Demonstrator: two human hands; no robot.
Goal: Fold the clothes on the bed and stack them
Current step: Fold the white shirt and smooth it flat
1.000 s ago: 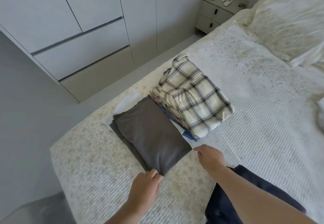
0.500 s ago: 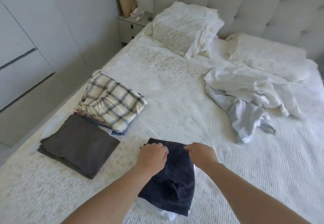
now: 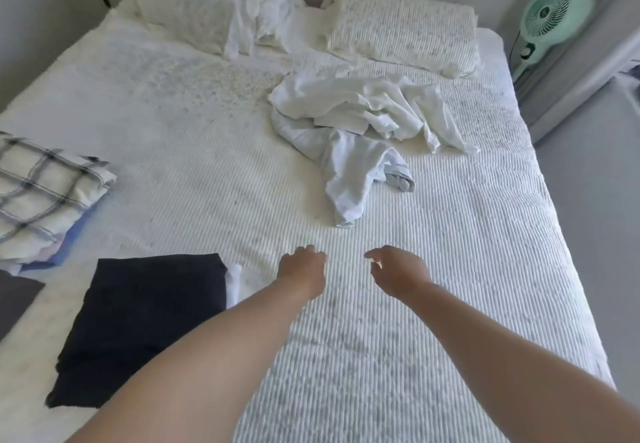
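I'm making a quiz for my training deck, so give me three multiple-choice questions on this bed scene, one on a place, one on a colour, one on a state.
1. Where does the crumpled white clothing lie?
A. mid-bed, below the pillows
B. on the floor
C. on the plaid stack

2. What colour is the folded garment beside the left forearm?
A. red
B. dark navy
C. yellow

3. What are the hands doing?
A. both hold cloth
B. both are empty
C. one holds the fan

Answers: 1 A, it lies on the bedspread. 2 B, it looks near black. 3 B, the left hand and right hand grip nothing.
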